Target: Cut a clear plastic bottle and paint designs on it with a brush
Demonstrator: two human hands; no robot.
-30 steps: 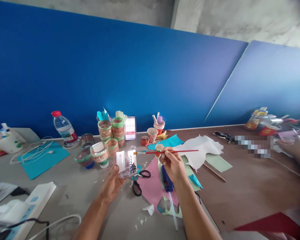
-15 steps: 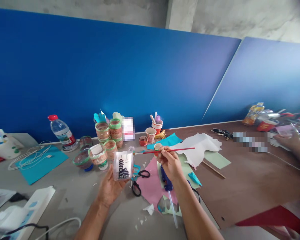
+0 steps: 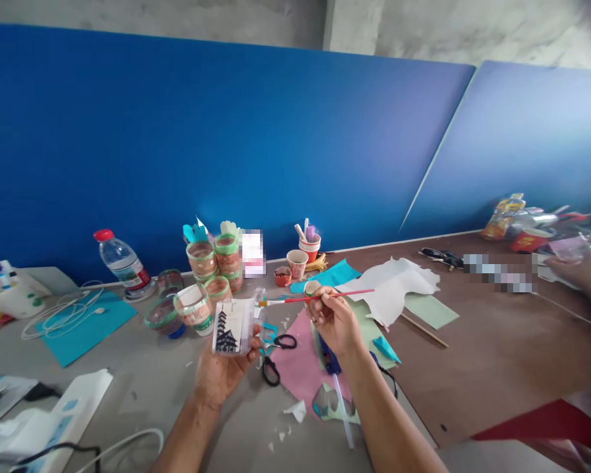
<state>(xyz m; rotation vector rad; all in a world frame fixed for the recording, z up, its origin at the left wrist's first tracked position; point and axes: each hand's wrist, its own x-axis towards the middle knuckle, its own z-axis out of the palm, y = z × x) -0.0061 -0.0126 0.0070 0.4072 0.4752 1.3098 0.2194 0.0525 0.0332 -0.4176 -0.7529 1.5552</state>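
Note:
My left hand point(image 3: 221, 374) is wrapped round a clear plastic container point(image 3: 250, 328) with a dark pagoda picture on its pale side. Pinched in my right hand point(image 3: 337, 322) is a paintbrush point(image 3: 300, 299) with a red handle, held nearly level. Its bristles point left, close to the container's upper right; whether they touch it I cannot tell. A small paper cup point(image 3: 311, 287) shows beside my right fingers, and I cannot tell whether they hold it. Under my hands are black-handled scissors point(image 3: 272, 372), a pink sheet point(image 3: 293, 364) and a blue glue gun point(image 3: 329, 355).
Several decorated cups point(image 3: 200, 256) stand at the back left, near a water bottle point(image 3: 123, 263). White paper point(image 3: 394, 282) and a wooden stick point(image 3: 426, 330) lie to the right. A power strip point(image 3: 64, 420) sits front left. Another person's hand point(image 3: 574, 269) shows far right.
My left hand has turned the container slightly, showing more of its right side, and shifted it a little left. The brush has moved slightly left with my right hand.

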